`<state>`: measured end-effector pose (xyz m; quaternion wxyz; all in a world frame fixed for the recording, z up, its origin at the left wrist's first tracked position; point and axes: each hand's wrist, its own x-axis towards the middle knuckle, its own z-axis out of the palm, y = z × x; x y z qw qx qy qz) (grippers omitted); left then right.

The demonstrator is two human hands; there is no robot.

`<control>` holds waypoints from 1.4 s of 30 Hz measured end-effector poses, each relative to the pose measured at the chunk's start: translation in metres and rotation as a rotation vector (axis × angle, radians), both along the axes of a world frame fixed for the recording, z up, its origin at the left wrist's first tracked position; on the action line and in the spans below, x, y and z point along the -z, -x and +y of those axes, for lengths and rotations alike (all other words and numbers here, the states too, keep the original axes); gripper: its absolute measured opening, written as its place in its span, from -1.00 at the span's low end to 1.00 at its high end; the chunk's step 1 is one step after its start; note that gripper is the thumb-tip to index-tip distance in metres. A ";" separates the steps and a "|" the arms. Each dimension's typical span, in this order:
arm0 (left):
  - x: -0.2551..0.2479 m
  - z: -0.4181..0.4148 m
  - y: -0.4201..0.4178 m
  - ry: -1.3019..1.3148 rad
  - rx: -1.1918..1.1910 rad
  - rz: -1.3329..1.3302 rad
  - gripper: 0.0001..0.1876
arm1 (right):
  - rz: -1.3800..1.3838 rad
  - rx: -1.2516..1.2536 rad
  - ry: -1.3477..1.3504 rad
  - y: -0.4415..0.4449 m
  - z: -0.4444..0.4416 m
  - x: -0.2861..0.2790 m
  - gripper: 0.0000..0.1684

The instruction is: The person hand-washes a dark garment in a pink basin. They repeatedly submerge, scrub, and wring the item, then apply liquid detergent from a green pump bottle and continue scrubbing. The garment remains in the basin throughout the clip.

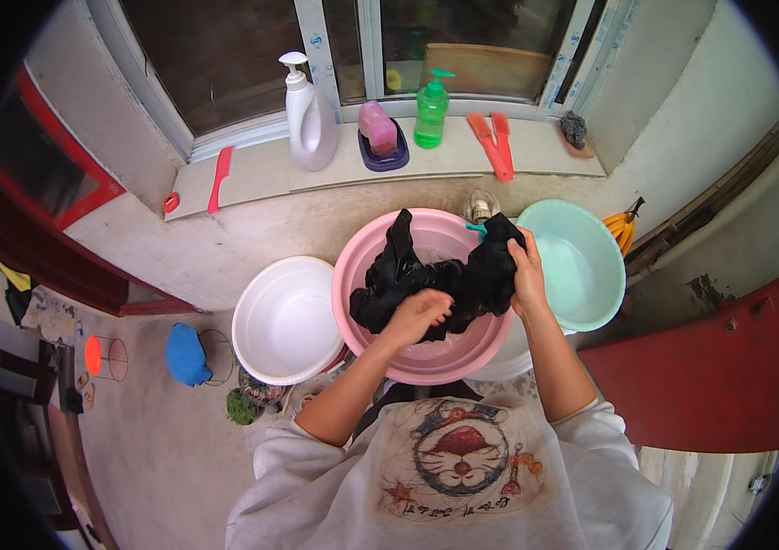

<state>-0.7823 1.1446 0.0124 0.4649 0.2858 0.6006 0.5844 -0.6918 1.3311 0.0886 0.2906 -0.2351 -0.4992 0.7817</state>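
A wet black garment [396, 275] lies bunched in a pink plastic basin [343, 302] that holds some water. One end of it is lifted at the basin's right side, and my right hand [528, 268] grips that part with the thumb on top. My left hand [420, 316] is over the garment's near middle, its fingers curled. Whether cloth is caught in those fingers is hidden. Behind the lifted end, a faucet [482, 205] with a teal handle [477, 227] comes out of the wall.
A white basin [286, 323] stands to the left, a mint green basin [575, 268] to the right. The sill [252, 182] holds a white pump bottle [310, 127], pink soap [379, 128] in a dish, a green pump bottle [431, 113], red brushes [496, 148] and a steel-wool scrubber [573, 129].
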 end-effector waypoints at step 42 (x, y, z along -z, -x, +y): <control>-0.015 0.037 -0.003 -0.283 -0.554 -0.159 -0.76 | -0.474 -0.286 -0.587 -0.012 -0.010 0.128 -0.81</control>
